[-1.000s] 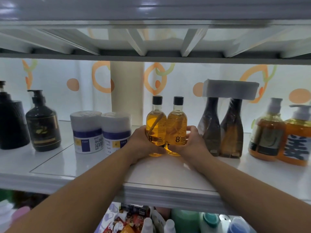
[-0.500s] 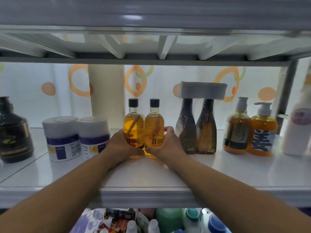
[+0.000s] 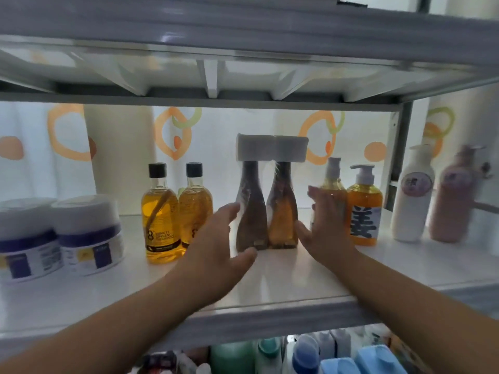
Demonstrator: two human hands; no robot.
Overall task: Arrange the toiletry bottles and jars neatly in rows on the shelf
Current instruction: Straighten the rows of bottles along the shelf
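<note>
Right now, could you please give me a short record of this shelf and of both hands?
Surface: white shelf, one row of toiletries
Far left: two white jars
Next: two amber bottles with black caps
Centre: twin brown bottles, white caps, upright
Right: two orange pump bottles, then white bottle and pink bottle
Hands: left hand and right hand, both open, flank the twin brown bottles
Contact: blurred, cannot tell
Held: nothing
</note>
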